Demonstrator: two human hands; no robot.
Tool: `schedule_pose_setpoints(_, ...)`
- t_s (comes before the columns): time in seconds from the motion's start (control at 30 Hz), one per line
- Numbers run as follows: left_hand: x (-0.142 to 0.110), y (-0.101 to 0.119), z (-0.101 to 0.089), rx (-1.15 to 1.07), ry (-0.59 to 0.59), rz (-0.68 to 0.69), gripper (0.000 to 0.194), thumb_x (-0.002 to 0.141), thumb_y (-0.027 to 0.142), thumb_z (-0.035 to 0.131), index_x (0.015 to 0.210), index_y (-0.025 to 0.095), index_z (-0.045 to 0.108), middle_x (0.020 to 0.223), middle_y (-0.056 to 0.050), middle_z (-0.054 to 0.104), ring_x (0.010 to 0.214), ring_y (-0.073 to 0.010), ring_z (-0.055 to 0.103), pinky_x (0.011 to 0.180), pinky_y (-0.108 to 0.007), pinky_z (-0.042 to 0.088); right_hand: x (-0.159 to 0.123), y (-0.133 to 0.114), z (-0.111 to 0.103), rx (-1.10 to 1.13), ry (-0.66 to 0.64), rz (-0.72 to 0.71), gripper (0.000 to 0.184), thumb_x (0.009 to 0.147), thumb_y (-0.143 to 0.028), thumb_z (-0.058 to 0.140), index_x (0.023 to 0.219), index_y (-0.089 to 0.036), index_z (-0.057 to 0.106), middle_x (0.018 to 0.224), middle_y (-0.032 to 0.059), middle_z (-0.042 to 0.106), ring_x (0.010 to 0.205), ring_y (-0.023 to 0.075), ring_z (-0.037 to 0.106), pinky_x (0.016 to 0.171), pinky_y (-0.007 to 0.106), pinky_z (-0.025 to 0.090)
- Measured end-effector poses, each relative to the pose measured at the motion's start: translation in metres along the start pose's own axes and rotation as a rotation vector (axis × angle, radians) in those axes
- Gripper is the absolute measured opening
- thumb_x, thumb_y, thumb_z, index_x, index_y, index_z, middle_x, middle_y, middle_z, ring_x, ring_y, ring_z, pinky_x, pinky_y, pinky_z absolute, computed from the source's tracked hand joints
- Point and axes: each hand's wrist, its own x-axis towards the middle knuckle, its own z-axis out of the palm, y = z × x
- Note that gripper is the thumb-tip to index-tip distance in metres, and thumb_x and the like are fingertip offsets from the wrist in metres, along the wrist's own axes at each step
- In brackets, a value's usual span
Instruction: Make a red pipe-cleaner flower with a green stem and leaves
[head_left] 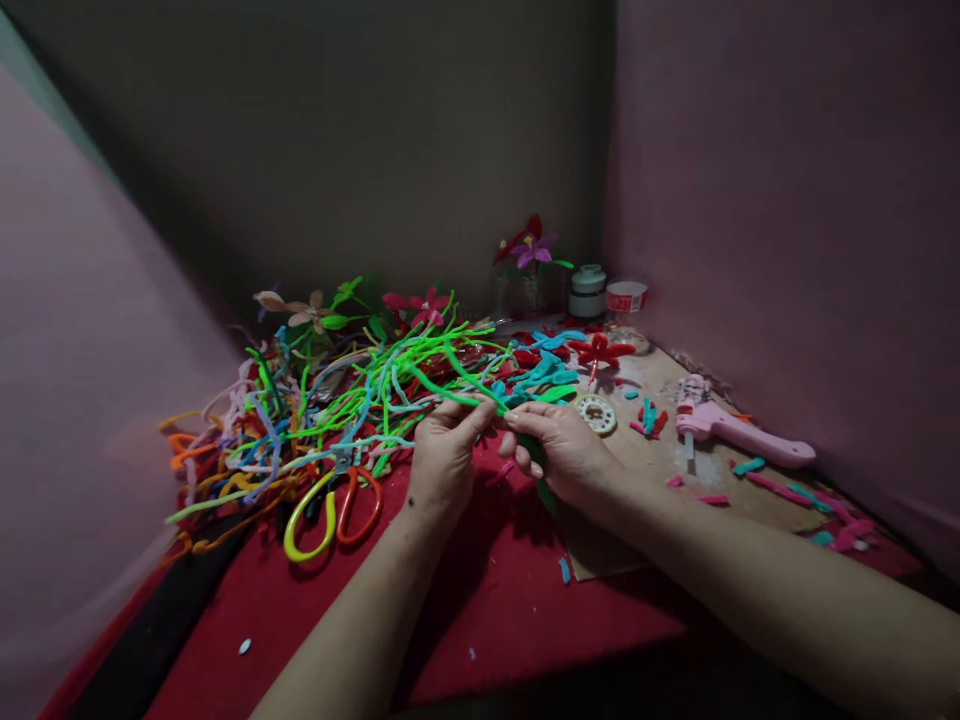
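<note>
My left hand (448, 445) and my right hand (559, 450) meet over the front of the table, fingertips nearly touching. Both pinch a green pipe cleaner (472, 378), which is bent into a narrow loop reaching up and left. A darker green length (546, 497) hangs below my right hand; whether it is the same piece I cannot tell. Just beyond my hands lies a heap of bright green pipe cleaners (390, 375). Left of my left hand rest pliers or cutters with one yellow and one red handle (334, 512), their metal head partly covered by the heap.
A pink-handled tool (742, 435) lies on a brown board (634, 480) at right, among cut scraps. Near it sits a round dial-like disc (596, 413). Pipe-cleaner flowers (531, 250), a lidded jar (587, 292) and a clear cup (626, 297) stand at the back. Pink cloth hangs at both sides.
</note>
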Motion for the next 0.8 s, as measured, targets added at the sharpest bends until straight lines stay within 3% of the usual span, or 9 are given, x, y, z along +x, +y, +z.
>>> schedule_pose_setpoints(0.13, -0.001, 0.003, -0.006, 0.431, -0.068, 0.271, 0.011, 0.075, 0.025, 0.06, 0.081, 0.02, 0.067, 0.076, -0.002, 0.06, 0.076, -0.0153, 0.056, 0.074, -0.027, 0.042, 0.003, 0.0, -0.004, -0.036, -0.031, 0.027, 0.011, 0.066, -0.023, 0.058, 0.065, -0.014, 0.053, 0.049, -0.0001, 0.06, 0.032, 0.0043, 0.041, 0.028, 0.014, 0.022)
schedule_pose_setpoints(0.3, 0.004, 0.004, -0.018, 0.909, -0.082, 0.601, 0.013, 0.078, 0.023, 0.056, 0.077, 0.022, 0.069, 0.073, -0.003, 0.052, 0.073, -0.0151, 0.049, 0.068, -0.027, 0.04, 0.002, -0.006, -0.002, -0.055, -0.063, 0.086, 0.01, 0.065, -0.022, 0.059, 0.064, -0.013, 0.054, 0.05, 0.0004, 0.06, 0.034, 0.0036, 0.038, 0.03, 0.013, 0.018)
schedule_pose_setpoints(0.47, 0.005, 0.01, -0.022, 1.003, -0.062, 0.717, 0.013, 0.079, 0.022, 0.056, 0.075, 0.019, 0.067, 0.073, -0.003, 0.051, 0.073, -0.0143, 0.049, 0.065, -0.025, 0.041, -0.003, -0.012, 0.001, -0.06, -0.08, 0.069, 0.003, 0.061, -0.014, 0.054, 0.059, -0.013, 0.052, 0.051, 0.0037, 0.062, 0.036, 0.0044, 0.036, 0.033, 0.015, 0.017)
schedule_pose_setpoints(0.67, 0.005, 0.017, -0.023, 1.091, -0.105, 0.811, 0.01, 0.079, 0.021, 0.055, 0.077, 0.02, 0.065, 0.077, -0.001, 0.054, 0.072, -0.0111, 0.054, 0.064, -0.02, 0.042, -0.005, -0.015, 0.002, -0.169, -0.097, 0.043, 0.007, 0.065, -0.018, 0.054, 0.059, -0.014, 0.052, 0.052, 0.0031, 0.062, 0.037, 0.0044, 0.037, 0.035, 0.016, 0.019)
schedule_pose_setpoints(0.8, 0.004, 0.017, -0.028, 1.15, -0.215, 0.832, 0.016, 0.083, 0.018, 0.048, 0.081, 0.022, 0.064, 0.087, -0.003, 0.059, 0.078, -0.0118, 0.056, 0.068, -0.019, 0.042, -0.007, -0.017, 0.003, -0.33, -0.102, -0.016, 0.012, 0.067, -0.015, 0.05, 0.056, -0.015, 0.051, 0.048, 0.0004, 0.059, 0.036, 0.0047, 0.036, 0.036, 0.017, 0.023)
